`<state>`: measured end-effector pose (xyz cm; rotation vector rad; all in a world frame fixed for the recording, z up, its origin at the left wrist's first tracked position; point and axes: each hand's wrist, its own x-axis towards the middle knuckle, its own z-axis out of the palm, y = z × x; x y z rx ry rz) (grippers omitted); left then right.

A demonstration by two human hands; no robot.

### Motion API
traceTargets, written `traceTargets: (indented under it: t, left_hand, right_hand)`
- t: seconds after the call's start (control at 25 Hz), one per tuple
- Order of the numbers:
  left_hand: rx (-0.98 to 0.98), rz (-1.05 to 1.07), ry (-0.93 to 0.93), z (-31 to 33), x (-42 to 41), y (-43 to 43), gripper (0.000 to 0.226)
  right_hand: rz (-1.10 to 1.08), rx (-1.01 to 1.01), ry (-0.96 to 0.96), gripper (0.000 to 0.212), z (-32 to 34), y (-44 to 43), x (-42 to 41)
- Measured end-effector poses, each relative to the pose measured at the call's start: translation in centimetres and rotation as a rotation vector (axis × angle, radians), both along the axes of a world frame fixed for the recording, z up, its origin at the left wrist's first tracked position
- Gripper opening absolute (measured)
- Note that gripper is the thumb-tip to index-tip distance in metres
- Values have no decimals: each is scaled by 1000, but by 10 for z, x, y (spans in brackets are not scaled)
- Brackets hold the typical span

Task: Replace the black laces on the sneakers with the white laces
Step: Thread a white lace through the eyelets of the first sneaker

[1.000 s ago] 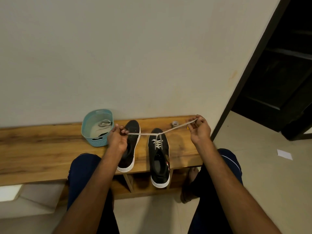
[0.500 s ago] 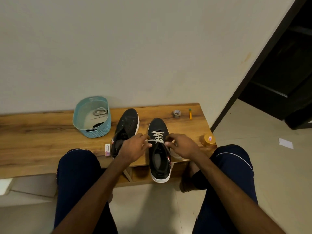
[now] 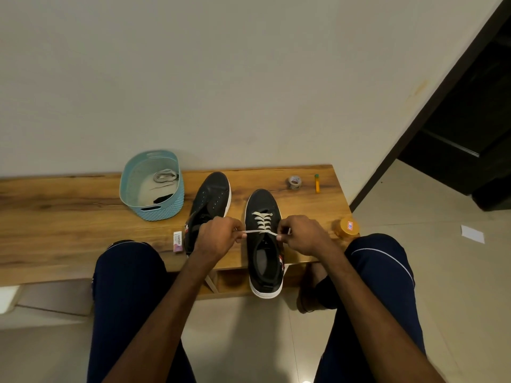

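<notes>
Two black sneakers with white soles lie on a wooden bench [image 3: 69, 217]. The right sneaker [image 3: 264, 261] carries a white lace [image 3: 262, 219] crossed through its eyelets. The left sneaker [image 3: 211, 201] shows bare eyelets. My left hand [image 3: 218, 239] pinches one end of the white lace at the shoe's left side. My right hand [image 3: 301, 234] pinches the other end at the shoe's right side. The lace runs taut between both hands across the tongue.
A light blue basket [image 3: 166, 211] at the back left holds a white lace and a black lace. A tape roll [image 3: 294, 182], an orange tube [image 3: 317, 183], a yellow jar [image 3: 348, 227] and a small white box [image 3: 177, 241] lie on the bench. My knees flank the shoes.
Both hands came down and inward from a wide, raised pull to the sides of the right sneaker. The lace between them is now short.
</notes>
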<state>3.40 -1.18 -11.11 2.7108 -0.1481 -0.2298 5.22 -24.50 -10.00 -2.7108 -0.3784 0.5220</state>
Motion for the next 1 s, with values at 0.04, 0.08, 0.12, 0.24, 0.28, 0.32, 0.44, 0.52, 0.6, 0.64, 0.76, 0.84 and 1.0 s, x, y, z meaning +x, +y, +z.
traceTargets:
  t: [0.04, 0.08, 0.12, 0.24, 0.28, 0.32, 0.44, 0.52, 0.6, 0.64, 0.76, 0.84, 1.0]
  left_hand:
    - [-40, -41, 32, 0, 0, 0, 15]
    - [-133, -87, 57, -1, -1, 1, 14]
    - [-269, -122, 81, -1, -2, 3, 13]
    - [-761, -54, 154, 5, -8, -4, 17]
    - [-903, 5, 140, 8, -10, -12, 18]
    - [-1018, 72, 111, 9, -11, -21, 20]
    - [-1195, 253, -53, 9, -12, -46, 22]
    - [-1215, 324, -124, 4, -11, -53, 19]
    - [-1192, 317, -141, 0, -9, -51, 19]
    - [-1171, 284, -129, -2, -8, -49, 22]
    - [-1047, 168, -134, -2, -6, -44, 30]
    - [-963, 173, -178, -3, -6, -45, 31]
    - [-916, 257, -238, -1, -6, -48, 18]
  right_hand:
    - [6, 22, 58, 8, -1, 0, 1]
    - [-19, 109, 139, 11, 0, 0, 2]
    - [-69, 253, 240, 15, 5, -2, 2]
    - [-201, 623, 401, 25, 20, -5, 0]
    - [-243, 707, 412, 26, 22, -4, -3]
    - [-280, 793, 417, 26, 21, -2, -4]
    - [-396, 1053, 414, 24, 13, 15, -13]
    - [-491, 1169, 339, 22, 7, 27, -17]
    - [-552, 1227, 252, 22, 1, 34, -16]
    - [-559, 1239, 224, 21, -1, 36, -14]
    - [-546, 1227, 212, 22, -8, 35, -9]
    - [-534, 1200, 208, 24, -11, 33, -9]
    - [-576, 1211, 164, 18, -13, 33, -10]
